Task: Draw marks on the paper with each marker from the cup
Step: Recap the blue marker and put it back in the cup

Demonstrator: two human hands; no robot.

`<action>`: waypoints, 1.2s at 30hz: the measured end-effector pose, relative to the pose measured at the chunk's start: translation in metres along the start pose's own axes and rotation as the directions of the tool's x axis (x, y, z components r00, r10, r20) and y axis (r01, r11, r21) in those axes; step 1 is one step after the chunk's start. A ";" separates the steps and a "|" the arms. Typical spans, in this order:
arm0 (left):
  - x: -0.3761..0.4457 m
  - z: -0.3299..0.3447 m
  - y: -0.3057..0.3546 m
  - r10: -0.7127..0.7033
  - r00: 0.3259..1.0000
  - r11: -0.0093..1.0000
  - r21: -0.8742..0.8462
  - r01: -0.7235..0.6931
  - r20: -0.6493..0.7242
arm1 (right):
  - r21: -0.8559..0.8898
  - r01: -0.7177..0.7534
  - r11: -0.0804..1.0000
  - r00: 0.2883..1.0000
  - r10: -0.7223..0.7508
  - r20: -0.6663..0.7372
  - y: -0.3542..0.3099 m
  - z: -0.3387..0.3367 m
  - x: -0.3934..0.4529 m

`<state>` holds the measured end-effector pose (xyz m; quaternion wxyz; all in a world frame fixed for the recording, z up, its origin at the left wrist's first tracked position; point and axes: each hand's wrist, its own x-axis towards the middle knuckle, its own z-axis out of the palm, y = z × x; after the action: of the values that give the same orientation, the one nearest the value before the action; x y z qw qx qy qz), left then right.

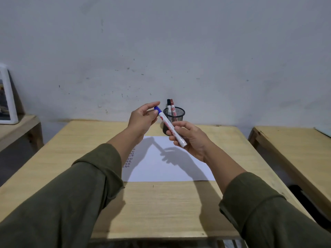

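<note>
A white marker with a blue cap is held slanted in the air above the paper. My right hand grips its barrel near the lower end. My left hand pinches the blue cap at the upper end. Behind them stands a black mesh cup at the far edge of the table, holding a black-capped marker and a red-capped marker. A white sheet of paper lies on the table below my hands, with rows of short marks along its left edge.
The wooden table stands against a grey wall. A lower wooden shelf with a white picture frame is at the left. Another wooden table stands to the right, across a gap.
</note>
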<state>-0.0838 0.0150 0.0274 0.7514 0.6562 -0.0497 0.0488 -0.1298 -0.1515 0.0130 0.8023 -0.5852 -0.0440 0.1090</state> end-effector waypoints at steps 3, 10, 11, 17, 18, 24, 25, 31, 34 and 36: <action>0.020 0.010 0.003 0.001 0.999 0.993 0.118 -0.005 0.034 | -0.101 0.013 0.995 0.999 -0.017 -0.042 -0.006 -0.010 0.015; 0.064 0.028 -0.018 0.025 0.998 0.871 0.492 0.006 -0.056 | -0.290 0.171 0.942 0.943 -0.241 -0.228 -0.031 -0.037 0.075; 0.070 0.029 -0.023 0.022 0.998 0.844 0.536 0.014 -0.060 | -0.365 0.183 0.913 0.932 -0.279 -0.231 -0.034 -0.039 0.084; 0.095 0.031 -0.046 -0.031 0.999 0.754 0.655 0.049 -0.039 | -0.682 0.189 0.707 0.886 -0.422 -0.192 -0.042 -0.045 0.132; 0.097 0.031 -0.049 -0.044 0.999 0.751 0.659 0.052 -0.029 | -0.707 0.186 0.683 0.883 -0.431 -0.184 -0.042 -0.045 0.137; 0.106 0.026 -0.058 -0.067 0.997 0.761 0.648 0.029 0.034 | -0.845 0.170 0.507 0.885 -0.455 -0.095 -0.037 -0.048 0.150; 0.107 0.025 -0.060 -0.071 0.997 0.768 0.640 0.029 0.040 | -0.862 0.157 0.481 0.889 -0.450 -0.089 -0.035 -0.050 0.152; 0.109 0.023 -0.063 -0.060 0.997 0.790 0.613 0.018 0.048 | -0.894 0.182 0.410 0.909 -0.418 -0.007 -0.035 -0.054 0.162; 0.110 0.023 -0.064 -0.055 0.997 0.799 0.601 0.016 0.047 | -0.909 0.162 0.383 0.913 -0.409 -0.010 -0.031 -0.056 0.167; 0.110 0.023 -0.065 -0.058 0.997 0.805 0.593 0.019 0.045 | -0.918 0.146 0.368 0.917 -0.398 -0.014 -0.028 -0.058 0.172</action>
<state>0.0342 -0.0153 -0.0184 0.5083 0.8597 -0.0416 0.0266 0.0525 -0.1740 0.0114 0.3661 -0.9154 -0.0977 -0.1363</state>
